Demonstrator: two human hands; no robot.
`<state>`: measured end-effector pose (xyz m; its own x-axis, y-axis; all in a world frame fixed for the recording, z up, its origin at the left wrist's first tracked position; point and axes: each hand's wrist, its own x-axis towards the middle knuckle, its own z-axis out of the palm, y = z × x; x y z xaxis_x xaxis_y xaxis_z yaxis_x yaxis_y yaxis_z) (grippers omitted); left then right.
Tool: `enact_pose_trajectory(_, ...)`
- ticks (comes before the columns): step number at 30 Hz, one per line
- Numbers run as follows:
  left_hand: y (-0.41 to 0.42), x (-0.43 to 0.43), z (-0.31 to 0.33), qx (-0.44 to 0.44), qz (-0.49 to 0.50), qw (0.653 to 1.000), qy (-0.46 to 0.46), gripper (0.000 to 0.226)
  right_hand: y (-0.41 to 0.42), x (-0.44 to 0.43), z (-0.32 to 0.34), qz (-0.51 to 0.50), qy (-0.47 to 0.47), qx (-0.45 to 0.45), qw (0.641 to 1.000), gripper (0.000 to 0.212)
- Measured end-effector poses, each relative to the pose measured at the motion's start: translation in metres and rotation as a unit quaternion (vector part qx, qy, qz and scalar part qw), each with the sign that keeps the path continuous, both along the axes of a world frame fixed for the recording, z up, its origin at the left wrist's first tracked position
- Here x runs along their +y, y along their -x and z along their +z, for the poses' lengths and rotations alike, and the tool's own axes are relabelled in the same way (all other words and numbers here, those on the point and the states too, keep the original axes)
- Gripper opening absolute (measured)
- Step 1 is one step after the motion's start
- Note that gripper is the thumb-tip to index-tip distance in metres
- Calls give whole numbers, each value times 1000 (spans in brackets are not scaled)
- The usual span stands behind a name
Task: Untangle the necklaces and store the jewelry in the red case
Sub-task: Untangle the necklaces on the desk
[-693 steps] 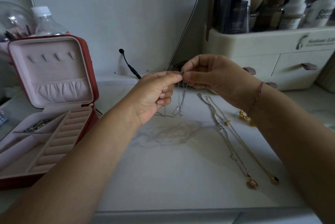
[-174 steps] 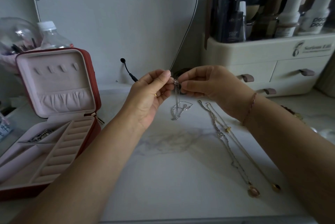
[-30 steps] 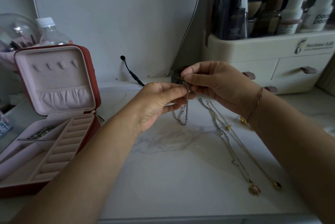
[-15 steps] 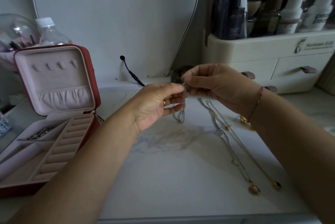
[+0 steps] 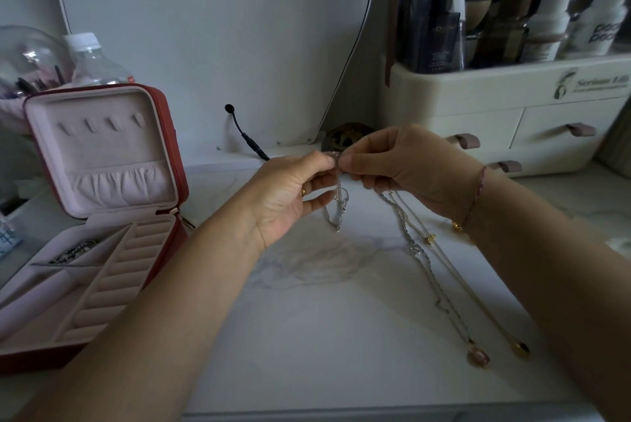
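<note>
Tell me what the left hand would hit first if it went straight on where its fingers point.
Probably the right hand. The left hand aims at its fingertips; both pinch the thin chain, almost touching.

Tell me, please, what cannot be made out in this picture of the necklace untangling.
Head view, silver chain: its top is hidden between the fingertips of the left hand and right hand.
Head view, red case: the dark piece inside is too small; the left edge cuts its tray.
</note>
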<state>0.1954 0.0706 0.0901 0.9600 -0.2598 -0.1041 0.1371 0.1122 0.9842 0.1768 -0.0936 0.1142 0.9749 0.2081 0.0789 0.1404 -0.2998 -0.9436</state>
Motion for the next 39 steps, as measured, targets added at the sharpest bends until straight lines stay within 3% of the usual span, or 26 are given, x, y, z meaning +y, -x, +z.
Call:
enact_pose_trajectory(6,1,0,-1,-66,63,992,-92,4,-3,4,-4,-46,41,-69,996,13)
enact_pose_trajectory(19,3,-4,-5,-149,83,975,-143,5,-5,11,-14,-109,119,-127,979,10)
enact_pose_trajectory(22,0,-6,-6,-123,101,976,-146,19,-4,16,-16,-134,119,-141,974,13)
enact_pose_trajectory(26,2,-8,-2,-23,48,997,-58,12,-7,12,-13,-129,25,-68,989,17)
enact_pose_trajectory(29,1,-3,3,36,-3,998,43,25,-10,8,-9,-105,-108,41,988,19)
enact_pose_trajectory(34,-4,11,8,45,-35,981,187,12,-14,-3,-7,-35,-281,174,943,15)
enact_pose_trajectory(39,-8,24,13,21,47,954,296,7,-16,-12,-7,27,-397,213,892,14)
